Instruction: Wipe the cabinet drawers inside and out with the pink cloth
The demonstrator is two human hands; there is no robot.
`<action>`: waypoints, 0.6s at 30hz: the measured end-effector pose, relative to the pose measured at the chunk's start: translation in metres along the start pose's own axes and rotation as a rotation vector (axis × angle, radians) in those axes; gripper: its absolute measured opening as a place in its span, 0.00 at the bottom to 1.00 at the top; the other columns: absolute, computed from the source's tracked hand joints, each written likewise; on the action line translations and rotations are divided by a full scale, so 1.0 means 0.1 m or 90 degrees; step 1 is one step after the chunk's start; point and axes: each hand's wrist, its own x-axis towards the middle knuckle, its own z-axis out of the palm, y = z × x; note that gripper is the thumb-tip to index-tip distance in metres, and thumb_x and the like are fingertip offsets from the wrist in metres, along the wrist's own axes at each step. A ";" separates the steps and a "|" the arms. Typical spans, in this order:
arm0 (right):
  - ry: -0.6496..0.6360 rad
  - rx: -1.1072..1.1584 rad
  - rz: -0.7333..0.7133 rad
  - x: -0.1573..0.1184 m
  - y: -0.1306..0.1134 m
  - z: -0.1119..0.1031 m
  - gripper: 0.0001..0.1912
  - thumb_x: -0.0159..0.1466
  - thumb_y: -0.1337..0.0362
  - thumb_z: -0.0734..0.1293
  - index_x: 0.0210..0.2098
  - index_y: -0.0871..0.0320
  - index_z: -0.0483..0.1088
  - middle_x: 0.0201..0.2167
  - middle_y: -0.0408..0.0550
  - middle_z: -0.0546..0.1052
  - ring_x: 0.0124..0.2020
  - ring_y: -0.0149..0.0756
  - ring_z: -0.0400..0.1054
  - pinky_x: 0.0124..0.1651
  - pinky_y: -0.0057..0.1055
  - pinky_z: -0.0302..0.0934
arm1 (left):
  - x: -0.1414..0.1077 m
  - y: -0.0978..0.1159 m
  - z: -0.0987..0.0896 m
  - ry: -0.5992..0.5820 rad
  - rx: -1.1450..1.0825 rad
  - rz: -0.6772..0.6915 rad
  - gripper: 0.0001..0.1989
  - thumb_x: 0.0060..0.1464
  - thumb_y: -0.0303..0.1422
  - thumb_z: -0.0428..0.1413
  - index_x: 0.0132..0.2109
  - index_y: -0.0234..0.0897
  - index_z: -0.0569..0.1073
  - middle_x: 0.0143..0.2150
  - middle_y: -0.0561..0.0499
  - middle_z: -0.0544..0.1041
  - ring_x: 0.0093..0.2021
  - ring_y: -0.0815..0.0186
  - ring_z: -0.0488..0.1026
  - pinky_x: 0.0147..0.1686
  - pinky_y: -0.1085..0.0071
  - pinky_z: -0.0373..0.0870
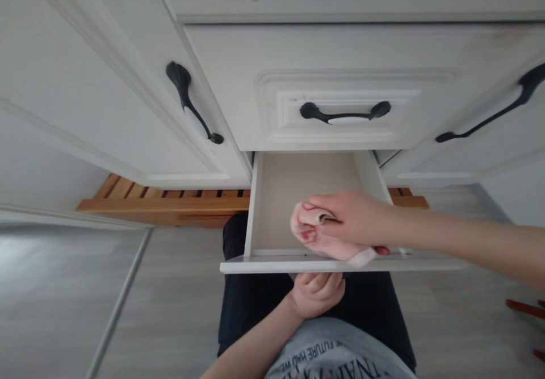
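A white drawer is pulled out over my lap, and its visible inside holds no objects. My right hand grips a pink and white cloth with red patches, which lies against the drawer's front edge on the inner side. Below the drawer front, my left hand is closed with its fingers curled against the outer face; what it holds, if anything, is hidden.
Above is a closed drawer with a black handle. Cabinet doors with black handles flank it on the left and right. A slatted wooden base runs beneath. Red objects stand at the right edge.
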 end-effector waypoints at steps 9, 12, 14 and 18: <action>-0.152 0.702 -0.552 1.17 -0.78 0.85 0.02 0.70 0.66 0.62 0.41 0.58 0.66 0.48 0.50 0.72 0.54 0.35 0.65 0.62 0.30 0.56 | -0.05 0.00 0.00 -0.022 -0.004 0.011 0.11 0.48 0.37 0.71 0.40 0.53 0.81 0.51 0.60 0.82 0.52 0.67 0.73 0.56 0.70 0.68; -0.245 0.773 -0.496 1.30 -0.78 0.96 0.03 0.68 0.68 0.63 0.37 0.58 0.69 0.47 0.48 0.73 0.55 0.34 0.65 0.65 0.28 0.53 | -0.05 -0.01 0.01 -0.012 -0.007 0.016 0.11 0.48 0.37 0.71 0.40 0.54 0.81 0.51 0.60 0.82 0.52 0.68 0.73 0.55 0.72 0.68; -0.305 0.795 -0.428 1.30 -0.73 0.97 0.04 0.67 0.65 0.65 0.38 0.58 0.72 0.47 0.46 0.74 0.57 0.33 0.66 0.66 0.28 0.52 | -0.04 -0.02 0.01 -0.004 -0.006 0.019 0.12 0.47 0.37 0.71 0.40 0.54 0.81 0.53 0.61 0.81 0.52 0.68 0.73 0.54 0.73 0.68; -0.353 0.830 -0.321 1.18 -0.59 0.93 0.09 0.65 0.60 0.69 0.41 0.58 0.76 0.50 0.43 0.78 0.58 0.34 0.68 0.64 0.26 0.57 | -0.01 -0.06 -0.01 -0.007 0.001 0.033 0.10 0.49 0.38 0.70 0.40 0.53 0.81 0.55 0.62 0.79 0.54 0.69 0.71 0.56 0.73 0.68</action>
